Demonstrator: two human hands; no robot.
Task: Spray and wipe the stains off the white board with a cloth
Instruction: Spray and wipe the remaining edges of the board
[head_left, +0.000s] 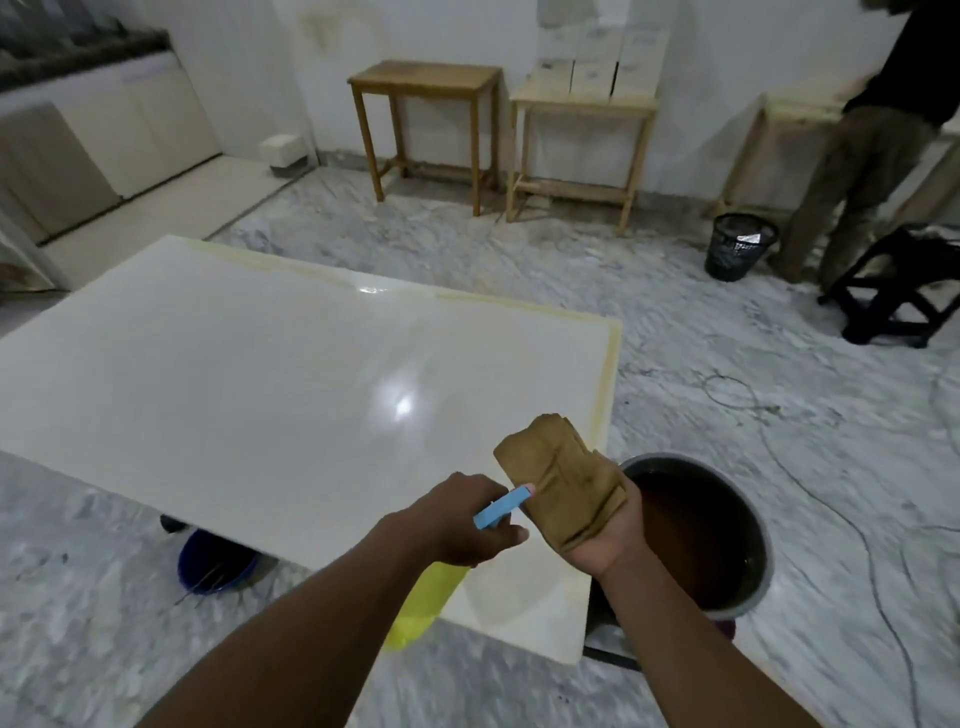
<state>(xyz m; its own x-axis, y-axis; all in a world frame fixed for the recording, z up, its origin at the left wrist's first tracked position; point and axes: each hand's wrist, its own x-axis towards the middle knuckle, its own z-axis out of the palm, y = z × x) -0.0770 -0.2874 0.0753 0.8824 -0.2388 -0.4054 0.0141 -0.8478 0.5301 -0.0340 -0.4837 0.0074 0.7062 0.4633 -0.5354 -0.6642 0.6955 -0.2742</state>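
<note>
Here, the left hand (462, 525) grips a bottle (426, 597), its nozzle (504, 506) aimed right at the folded cloth (563, 483) lying on the upturned right hand (608, 530), whose fingers are hidden beneath. The board (260, 374) lies flat ahead and left, its yellowed right edge (605, 384) nearest the cloth; a bucket (753, 514) crowds the right.

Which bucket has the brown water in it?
The grey bucket by the right hand holds brown liquid; the blue bucket sits under the white board.

bare workroom, wooden tables (426, 83), marble floor (727, 415)
</note>
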